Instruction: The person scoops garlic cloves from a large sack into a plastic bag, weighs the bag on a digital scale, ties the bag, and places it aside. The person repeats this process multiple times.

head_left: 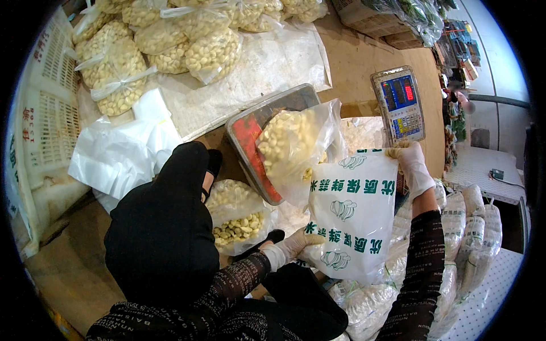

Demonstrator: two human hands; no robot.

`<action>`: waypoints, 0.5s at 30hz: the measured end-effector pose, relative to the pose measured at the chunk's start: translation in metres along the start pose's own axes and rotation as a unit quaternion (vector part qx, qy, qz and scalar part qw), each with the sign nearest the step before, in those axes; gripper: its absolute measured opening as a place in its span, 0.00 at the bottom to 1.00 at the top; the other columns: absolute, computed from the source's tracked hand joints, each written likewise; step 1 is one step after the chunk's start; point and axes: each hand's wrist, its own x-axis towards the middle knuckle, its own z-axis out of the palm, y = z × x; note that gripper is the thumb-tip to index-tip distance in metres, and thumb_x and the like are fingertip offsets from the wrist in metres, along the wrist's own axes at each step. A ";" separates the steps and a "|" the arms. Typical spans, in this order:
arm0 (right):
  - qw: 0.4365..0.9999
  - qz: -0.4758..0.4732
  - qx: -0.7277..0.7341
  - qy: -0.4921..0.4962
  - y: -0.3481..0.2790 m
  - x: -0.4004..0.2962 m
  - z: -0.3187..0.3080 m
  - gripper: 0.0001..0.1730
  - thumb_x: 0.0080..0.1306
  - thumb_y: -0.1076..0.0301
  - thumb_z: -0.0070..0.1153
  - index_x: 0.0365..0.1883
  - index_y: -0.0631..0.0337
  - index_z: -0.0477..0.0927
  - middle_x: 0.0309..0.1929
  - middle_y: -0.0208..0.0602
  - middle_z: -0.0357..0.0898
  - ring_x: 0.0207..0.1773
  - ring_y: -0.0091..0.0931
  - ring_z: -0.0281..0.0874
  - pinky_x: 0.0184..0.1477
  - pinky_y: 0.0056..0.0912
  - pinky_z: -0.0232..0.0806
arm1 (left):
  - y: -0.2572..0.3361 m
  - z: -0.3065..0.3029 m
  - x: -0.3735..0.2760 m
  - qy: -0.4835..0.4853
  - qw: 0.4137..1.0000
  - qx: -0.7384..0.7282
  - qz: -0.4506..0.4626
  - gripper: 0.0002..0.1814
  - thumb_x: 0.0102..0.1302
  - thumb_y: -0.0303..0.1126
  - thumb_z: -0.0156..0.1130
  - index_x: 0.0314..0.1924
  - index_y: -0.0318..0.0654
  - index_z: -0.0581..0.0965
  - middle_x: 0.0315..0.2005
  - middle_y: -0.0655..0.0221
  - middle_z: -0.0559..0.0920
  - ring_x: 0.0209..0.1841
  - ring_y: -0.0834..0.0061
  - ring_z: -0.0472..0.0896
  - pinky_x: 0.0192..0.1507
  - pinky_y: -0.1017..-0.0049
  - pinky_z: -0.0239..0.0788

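Note:
A white plastic bag (354,213) printed with green garlic bulbs and writing is stretched between my hands. My gloved left hand (296,247) grips its lower left edge, and my gloved right hand (407,160) pinches its upper right corner, near the scale's display panel (401,102). Partly behind this bag, an open clear bag of peeled garlic cloves (286,140) rests in a grey tray (245,140) with a red bottom. Between my feet stands another open bag of garlic cloves (239,228).
Filled, tied garlic bags (123,72) lie on a pale sheet (273,64) at upper left. White plastic bags (123,145) are heaped beside my knee. A white plastic crate (51,128) borders the left. Wrapped bundles (452,230) lie at right; a cardboard box (375,25) stands at the top.

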 end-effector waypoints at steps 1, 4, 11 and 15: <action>1.000 0.004 0.005 0.004 -0.001 0.000 -0.001 0.10 0.49 0.73 0.62 0.29 0.71 0.79 0.23 0.40 0.78 0.22 0.26 0.73 0.27 0.27 0.67 | 0.000 0.000 0.001 0.001 1.000 0.001 -0.003 0.34 0.50 0.34 0.63 0.58 0.38 0.63 0.49 0.62 0.74 0.49 0.68 0.74 0.51 0.68 0.66; 1.000 0.001 0.012 0.001 0.003 0.004 -0.001 0.10 0.49 0.73 0.62 0.29 0.71 0.79 0.23 0.40 0.78 0.22 0.26 0.74 0.28 0.26 0.67 | -0.002 -0.003 0.004 -0.012 1.000 -0.013 -0.002 0.34 0.50 0.33 0.63 0.58 0.39 0.63 0.49 0.62 0.74 0.49 0.68 0.74 0.51 0.68 0.67; 0.999 -0.006 -0.039 -0.004 0.000 0.006 -0.001 0.11 0.49 0.72 0.62 0.29 0.70 0.79 0.23 0.40 0.78 0.22 0.26 0.74 0.28 0.26 0.67 | 0.001 0.002 0.000 -0.001 1.000 0.001 0.001 0.33 0.51 0.34 0.63 0.58 0.38 0.63 0.48 0.62 0.75 0.49 0.67 0.74 0.50 0.67 0.67; 0.999 -0.053 0.009 0.002 0.006 0.000 -0.003 0.08 0.51 0.73 0.61 0.27 0.69 0.79 0.18 0.35 0.75 0.16 0.22 0.68 0.18 0.23 0.59 | 0.004 0.003 -0.003 0.010 1.000 0.019 0.000 0.33 0.51 0.32 0.64 0.58 0.37 0.63 0.48 0.61 0.74 0.49 0.68 0.74 0.51 0.69 0.66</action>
